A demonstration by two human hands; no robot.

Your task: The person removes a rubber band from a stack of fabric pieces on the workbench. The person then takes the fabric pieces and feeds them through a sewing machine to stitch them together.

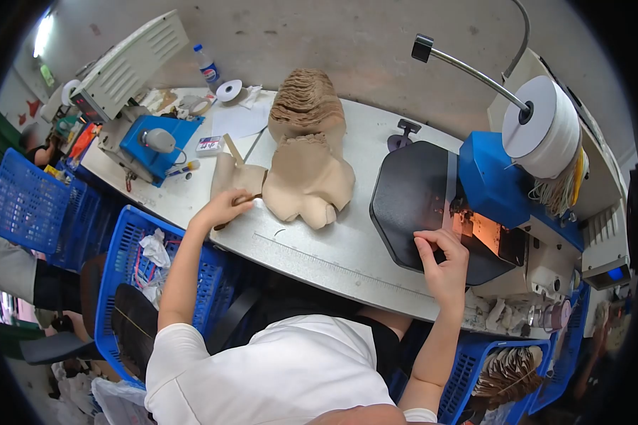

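My left hand [225, 208] rests at the table's front left edge, its fingers closed beside a beige fabric piece [235, 178] with a dark brown edge. Brown material shows at the fingers, but what they grip is not clear. Right of it, shaped beige fabric pieces [310, 173] lie on the table, and behind them rises a thick stack of similar pieces [305, 99]. My right hand [443, 263] is over the sewing machine's black plate [418, 202], thumb and forefinger pinched together near the lit sewing area [485, 230]. Anything between those fingertips is too small to see.
A blue machine head [493, 177] and a white thread spool [542, 127] stand at the right. Another blue machine [159, 145] and a bottle [207, 69] are at the back left. Blue baskets [124, 248] flank my seat. A ruler scale marks the table's front [333, 263].
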